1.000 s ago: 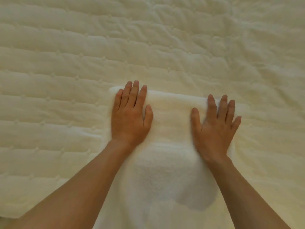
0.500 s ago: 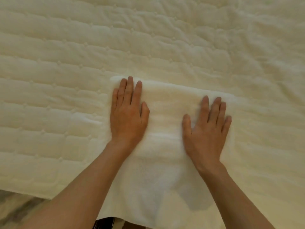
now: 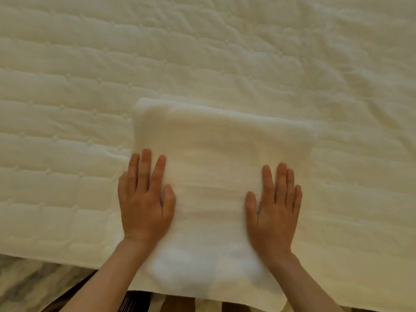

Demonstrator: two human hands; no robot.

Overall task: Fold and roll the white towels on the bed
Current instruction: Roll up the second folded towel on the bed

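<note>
In the head view a folded white towel point(image 3: 213, 149) lies flat on the cream quilted bed cover point(image 3: 202, 52), with the left hand point(image 3: 144, 203) and right hand point(image 3: 274, 212) pressing flat, fingers straight, on the towel's two sides, and marbled floor point(image 3: 22, 287) showing below-left of the towel.

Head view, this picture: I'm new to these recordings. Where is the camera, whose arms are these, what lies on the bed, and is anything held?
No machine here. The camera sits on a person's head, looking forward and down, so the two bare arms coming from the bottom are that person's own. A folded white terry towel lies on the cream quilted bed cover, near its front edge. The left hand rests flat on the towel's left side, the right hand flat on its right side, fingers straight. Nothing is gripped; the palms only lie on the cloth. Marbled floor shows at lower left.
</note>
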